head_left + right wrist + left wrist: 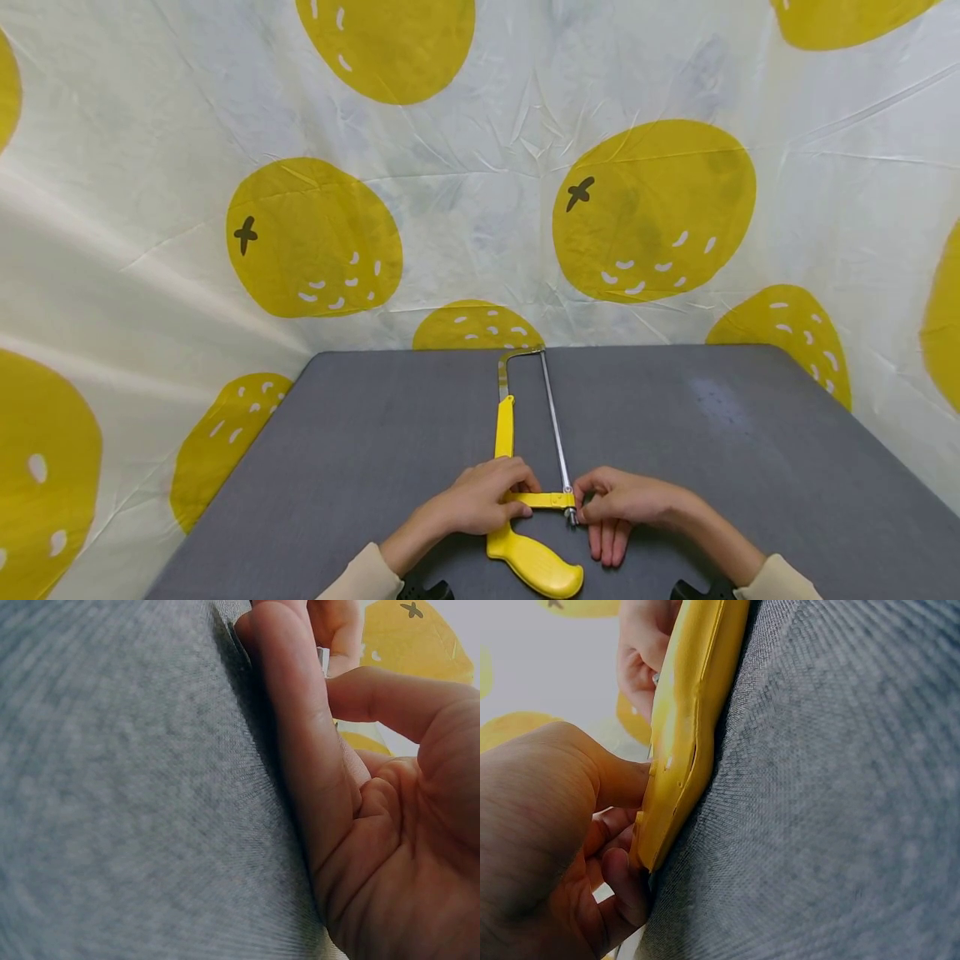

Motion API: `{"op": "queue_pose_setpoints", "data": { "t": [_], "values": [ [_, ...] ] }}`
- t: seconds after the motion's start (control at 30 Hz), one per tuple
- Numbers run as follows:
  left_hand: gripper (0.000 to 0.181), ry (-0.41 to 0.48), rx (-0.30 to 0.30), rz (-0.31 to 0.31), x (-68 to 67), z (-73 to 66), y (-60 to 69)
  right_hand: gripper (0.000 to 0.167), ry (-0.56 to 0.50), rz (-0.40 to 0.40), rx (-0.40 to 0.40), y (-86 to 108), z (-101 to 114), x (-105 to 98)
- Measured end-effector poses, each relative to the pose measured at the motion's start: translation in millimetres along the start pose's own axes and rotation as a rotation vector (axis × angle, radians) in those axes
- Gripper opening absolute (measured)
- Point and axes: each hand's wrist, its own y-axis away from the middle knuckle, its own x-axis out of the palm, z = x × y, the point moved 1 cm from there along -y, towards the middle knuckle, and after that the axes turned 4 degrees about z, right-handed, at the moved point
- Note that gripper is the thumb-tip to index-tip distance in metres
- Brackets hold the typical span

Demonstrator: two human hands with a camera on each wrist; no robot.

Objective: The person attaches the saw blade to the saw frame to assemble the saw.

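Note:
A hacksaw lies on the grey table, its yellow handle towards me and its metal bow pointing away. The thin blade runs along its right side. My left hand grips the yellow frame just ahead of the handle, thumb on the near side of the crosspiece. In the left wrist view, the yellow handle hides part of those fingers. My right hand pinches with thumb and forefinger at the small metal wing nut at the blade's near end. Its other fingers rest on the table.
The grey table stretches out on both sides of the saw. Behind it and to the left hangs a pale curtain printed with yellow fruit. Black wrist devices show at the bottom edge.

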Motion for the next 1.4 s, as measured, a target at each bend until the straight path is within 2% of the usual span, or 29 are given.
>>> {"op": "queue_pose_setpoints", "data": {
  "t": [1.1, 1.4],
  "values": [
    [0.016, -0.029, 0.016, -0.02, 1.3, 0.6, 0.6, 0.01, -0.006, 0.005, -0.006, -1.6, -1.7, 0.0],
    [0.016, -0.02, 0.002, -0.014, 1.5, 0.1, 1.3, 0.008, 0.0, 0.004, 0.005, -1.0, -2.4, 0.3]
  ]
}}
